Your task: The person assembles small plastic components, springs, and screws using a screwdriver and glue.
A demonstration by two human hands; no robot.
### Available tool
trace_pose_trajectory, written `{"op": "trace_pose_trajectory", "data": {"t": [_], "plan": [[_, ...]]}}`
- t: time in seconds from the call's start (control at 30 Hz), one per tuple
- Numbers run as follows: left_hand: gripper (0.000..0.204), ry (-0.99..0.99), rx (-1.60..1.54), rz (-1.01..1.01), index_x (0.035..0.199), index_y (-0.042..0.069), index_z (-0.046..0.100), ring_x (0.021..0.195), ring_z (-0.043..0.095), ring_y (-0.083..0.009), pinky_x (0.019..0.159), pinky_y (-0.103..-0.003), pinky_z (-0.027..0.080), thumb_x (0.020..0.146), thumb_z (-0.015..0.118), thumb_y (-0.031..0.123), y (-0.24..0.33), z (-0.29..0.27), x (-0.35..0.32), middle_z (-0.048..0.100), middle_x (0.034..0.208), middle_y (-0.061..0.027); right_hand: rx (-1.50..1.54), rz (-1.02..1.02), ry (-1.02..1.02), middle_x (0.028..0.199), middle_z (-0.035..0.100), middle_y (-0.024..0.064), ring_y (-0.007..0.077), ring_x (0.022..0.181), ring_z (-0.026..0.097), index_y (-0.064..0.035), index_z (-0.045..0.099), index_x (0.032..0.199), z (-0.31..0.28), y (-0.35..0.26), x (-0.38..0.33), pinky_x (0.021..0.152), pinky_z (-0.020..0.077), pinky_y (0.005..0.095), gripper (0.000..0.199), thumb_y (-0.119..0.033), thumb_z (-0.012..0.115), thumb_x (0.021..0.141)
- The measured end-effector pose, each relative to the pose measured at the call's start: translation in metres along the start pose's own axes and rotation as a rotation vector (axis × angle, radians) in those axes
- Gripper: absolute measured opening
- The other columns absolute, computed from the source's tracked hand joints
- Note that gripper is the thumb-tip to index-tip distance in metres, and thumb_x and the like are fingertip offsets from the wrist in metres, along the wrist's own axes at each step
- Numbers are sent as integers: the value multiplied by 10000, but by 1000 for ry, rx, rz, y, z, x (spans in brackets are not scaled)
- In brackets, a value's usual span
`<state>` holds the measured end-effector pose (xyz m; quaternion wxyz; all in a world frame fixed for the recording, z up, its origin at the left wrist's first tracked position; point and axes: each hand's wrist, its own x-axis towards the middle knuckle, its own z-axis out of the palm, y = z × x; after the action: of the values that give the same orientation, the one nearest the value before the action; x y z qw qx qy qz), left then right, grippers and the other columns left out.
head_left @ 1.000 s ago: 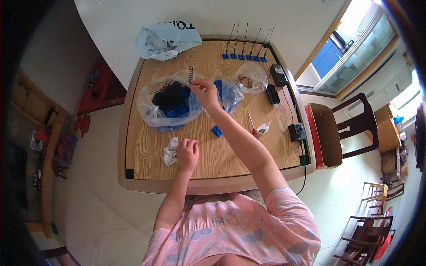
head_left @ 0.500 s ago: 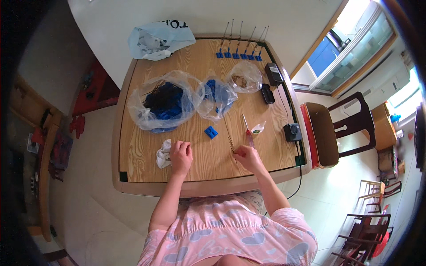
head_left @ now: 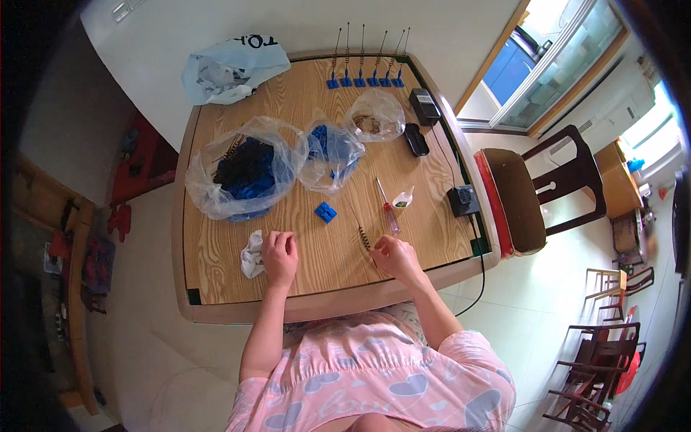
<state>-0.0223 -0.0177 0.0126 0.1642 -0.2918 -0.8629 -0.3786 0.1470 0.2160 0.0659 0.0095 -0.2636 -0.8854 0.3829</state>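
My right hand point(head_left: 394, 257) rests on the wooden table point(head_left: 317, 288) near its front edge, pinching a thin metal rod with a small spring point(head_left: 363, 237) on it. My left hand point(head_left: 279, 255) lies loosely closed on the table beside a crumpled white cloth point(head_left: 251, 254), and I cannot see anything inside it. A small blue plastic block point(head_left: 325, 212) lies just beyond both hands. A red-handled screwdriver point(head_left: 388, 207) and a small white scoop point(head_left: 403, 198) lie to the right of the rod.
A clear bag of dark blue parts point(head_left: 245, 173), a smaller bag of blue blocks point(head_left: 330, 153) and a bag of springs point(head_left: 374, 119) sit mid-table. Several rods standing in blue bases point(head_left: 367, 72) line the far edge. Black devices point(head_left: 425, 108), a chair point(head_left: 536, 191).
My right hand drew back from the bag of dark parts to the front edge, bringing the thin rod with it. My left hand stayed by the white cloth.
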Motion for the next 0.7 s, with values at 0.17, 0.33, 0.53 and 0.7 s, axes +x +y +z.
{"op": "trace_pose_trajectory", "data": {"t": [0.17, 0.33, 0.53, 0.7], "plan": [[99, 8, 10, 7, 909, 54, 640, 834, 590, -305, 721, -415, 484, 822, 676, 24, 0, -2, 0, 580, 889, -105, 161, -310, 185, 830, 649, 188, 378, 802, 639, -36, 639, 946, -17, -45, 38, 696, 506, 412, 103, -120, 610, 892], [98, -8, 16, -22, 915, 78, 636, 849, 581, -315, 742, -437, 470, 824, 670, 66, -7, 4, -4, 571, 889, -94, 192, -688, 295, 968, 644, 206, 374, 907, 640, -21, 647, 984, 16, -89, 148, 776, 527, 417, 139, -17, 576, 865], [93, -2, 30, -18, 910, 50, 653, 830, 594, -313, 732, -421, 480, 821, 676, 55, 0, 1, -2, 585, 887, -107, -425, -253, 202, 1097, 643, 196, 360, 1015, 642, 5, 694, 983, 22, -61, 231, 877, 535, 457, 230, -128, 546, 866], [79, 1, 1, -49, 896, 49, 657, 809, 597, -314, 716, -424, 471, 820, 674, 59, -3, 0, -2, 586, 867, -103, -431, -279, 229, 1131, 632, 194, 368, 1055, 623, -33, 699, 978, 26, -57, 235, 873, 530, 464, 213, -121, 536, 873]]}}
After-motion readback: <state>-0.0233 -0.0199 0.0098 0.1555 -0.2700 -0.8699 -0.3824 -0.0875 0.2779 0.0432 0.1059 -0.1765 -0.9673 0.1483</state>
